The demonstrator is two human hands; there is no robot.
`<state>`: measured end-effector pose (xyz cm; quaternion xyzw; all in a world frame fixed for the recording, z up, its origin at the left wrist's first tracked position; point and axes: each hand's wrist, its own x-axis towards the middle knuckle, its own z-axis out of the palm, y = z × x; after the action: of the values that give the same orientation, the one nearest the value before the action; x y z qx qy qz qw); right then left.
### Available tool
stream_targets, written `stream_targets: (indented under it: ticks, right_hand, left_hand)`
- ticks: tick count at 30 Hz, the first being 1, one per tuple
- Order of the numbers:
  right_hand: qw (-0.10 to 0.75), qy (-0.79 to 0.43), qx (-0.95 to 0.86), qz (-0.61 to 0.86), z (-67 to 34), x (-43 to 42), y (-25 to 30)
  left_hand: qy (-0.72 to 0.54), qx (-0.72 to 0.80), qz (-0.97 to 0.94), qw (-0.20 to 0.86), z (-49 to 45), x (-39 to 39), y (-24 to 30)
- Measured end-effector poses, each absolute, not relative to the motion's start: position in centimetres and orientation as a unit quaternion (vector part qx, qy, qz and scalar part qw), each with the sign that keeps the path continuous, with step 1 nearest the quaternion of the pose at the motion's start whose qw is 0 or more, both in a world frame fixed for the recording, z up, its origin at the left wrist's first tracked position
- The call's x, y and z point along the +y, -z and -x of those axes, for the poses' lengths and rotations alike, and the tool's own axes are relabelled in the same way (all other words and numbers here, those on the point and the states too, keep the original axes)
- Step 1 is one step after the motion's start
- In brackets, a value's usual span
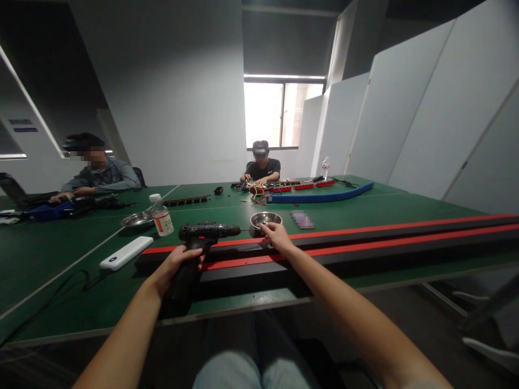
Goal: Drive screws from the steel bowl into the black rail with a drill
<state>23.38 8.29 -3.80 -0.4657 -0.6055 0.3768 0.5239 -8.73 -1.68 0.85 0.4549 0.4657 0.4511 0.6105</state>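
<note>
My left hand (pixel 178 263) is wrapped round the grip of a black cordless drill (pixel 203 237), which points right with its thin bit toward a small steel bowl (pixel 265 219). My right hand (pixel 275 235) reaches to the bit's tip at the bowl's near rim, fingers pinched together on something too small to name. Both hands hover over a long black and red rail (pixel 365 243) that runs across the green table (pixel 60 259) to the right.
A white power bank (pixel 126 252) with a cable lies left of the drill. Beside it stand a water bottle (pixel 161 215) and a steel plate (pixel 137 219). Two other people sit at the far side with wires, red parts and a blue strip (pixel 320 195).
</note>
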Motion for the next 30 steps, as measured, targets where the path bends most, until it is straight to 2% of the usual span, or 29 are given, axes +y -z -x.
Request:
stream_targets:
  ticks: [30]
  right_hand:
    - [0.491, -0.348, -0.667, 0.439, -23.58, 8.64, 4.2]
  left_hand:
    - [-0.441, 0.462, -0.471, 0.609, 9.16, -1.69, -0.48]
